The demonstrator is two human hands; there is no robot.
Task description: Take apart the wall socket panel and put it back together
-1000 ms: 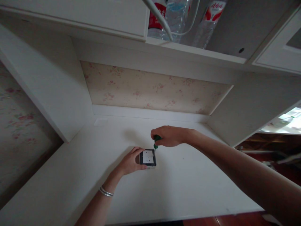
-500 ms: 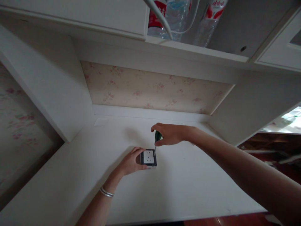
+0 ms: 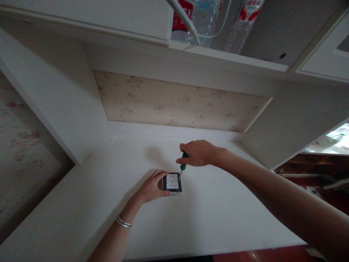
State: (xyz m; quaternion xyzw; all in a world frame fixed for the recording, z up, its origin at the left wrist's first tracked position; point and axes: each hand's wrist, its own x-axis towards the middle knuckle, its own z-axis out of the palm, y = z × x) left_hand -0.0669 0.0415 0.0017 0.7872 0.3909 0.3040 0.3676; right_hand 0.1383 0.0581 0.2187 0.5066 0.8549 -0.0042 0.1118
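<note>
A wall socket (image 3: pixel 172 181) with a white face and a dark frame lies face up on the white desk (image 3: pixel 218 214). My left hand (image 3: pixel 152 187) grips it from the left, fingers at its far edge and thumb at the near edge. In my right hand (image 3: pixel 197 153) is a screwdriver (image 3: pixel 183 166) with a green handle, held tilted above the socket. Its metal shaft points down to the right side of the socket's frame; whether the tip sits in a screw is too small to tell.
Overhead, a cabinet shelf (image 3: pixel 231 58) holds plastic bottles (image 3: pixel 247 22) and a white cable (image 3: pixel 188 22). White side panels (image 3: pixel 54 83) flank the desk, and floral wallpaper (image 3: pixel 169 102) covers the wall behind. A flat pale rectangle (image 3: pixel 117 141) lies near the back left.
My right hand has turned and shifted its hold on the screwdriver handle, showing more of the green below the fingers. The left hand and the socket have stayed put.
</note>
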